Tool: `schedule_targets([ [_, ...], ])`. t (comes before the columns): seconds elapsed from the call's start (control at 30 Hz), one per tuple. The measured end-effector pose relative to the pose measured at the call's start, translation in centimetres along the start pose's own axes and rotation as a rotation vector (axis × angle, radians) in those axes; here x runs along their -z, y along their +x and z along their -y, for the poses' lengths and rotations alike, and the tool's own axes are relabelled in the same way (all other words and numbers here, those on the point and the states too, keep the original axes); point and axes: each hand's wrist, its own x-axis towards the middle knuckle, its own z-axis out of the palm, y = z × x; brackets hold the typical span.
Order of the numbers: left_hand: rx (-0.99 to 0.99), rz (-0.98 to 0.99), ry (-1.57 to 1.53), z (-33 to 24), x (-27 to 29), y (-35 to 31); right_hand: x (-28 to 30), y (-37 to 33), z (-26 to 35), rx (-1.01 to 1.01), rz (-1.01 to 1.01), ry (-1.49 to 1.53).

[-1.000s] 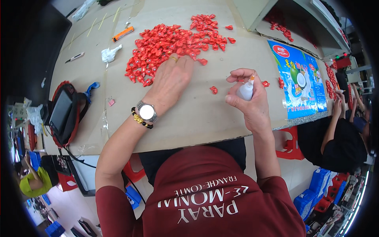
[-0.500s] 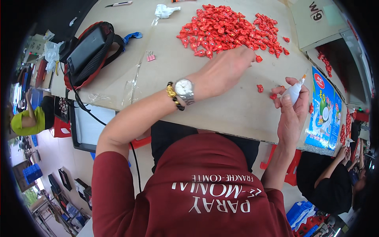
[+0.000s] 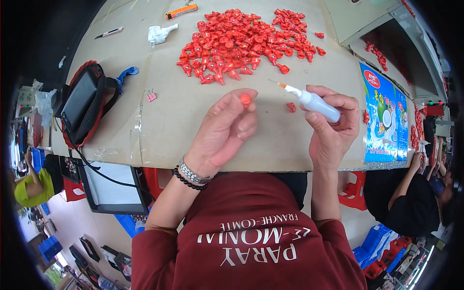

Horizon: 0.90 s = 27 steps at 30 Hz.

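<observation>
Palm upward on left grip

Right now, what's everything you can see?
Flat table: one, beige, centre
Small glossy pieces: countless, red, mostly heaped on table
Plastic squeeze bottle: one, white, in right hand
Oblong object: one, orange, left of heap
Slim tool: one, whitish, far left
Crumpled lump: one, white, left of heap
Fabric bag: one, black and red, table's left
Binder clip: one, pink, right of bag
Coconut poster: one, blue, table's right
Boxy cabinet: one, grey, far right
Plastic stools: several, red, around table
Co-workers: several, lime or dark clothes, both sides
Left hand: one, bare, pinching red piece
Right hand: one, bare, gripping bottle
Shirt: one, maroon, worn
</observation>
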Motion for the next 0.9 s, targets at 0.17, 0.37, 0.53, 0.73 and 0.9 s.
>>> schedule_targets([
  [0.17, -0.015, -0.045, 0.078, 0.8, 0.0, -0.7, -0.4, -1.2, 0.0, 0.072, -0.006, 0.062],
  [0.37, -0.037, -0.037, 0.107, 1.3, -0.1, -0.9, -0.7, -1.9, -0.1, 0.169, 0.071, -0.016],
  [0.53, -0.026, -0.038, 0.130, 1.6, 0.0, -1.0, -1.3, -2.1, -0.5, 0.230, 0.088, -0.074],
  [0.73, -0.024, -0.066, 0.115, 1.6, -0.3, -1.1, -2.0, -2.1, -0.8, 0.289, 0.115, -0.107],
  [0.9, -0.022, -0.069, 0.117, 1.7, -0.1, -1.1, -2.1, -2.0, -1.1, 0.351, 0.148, -0.139],
])
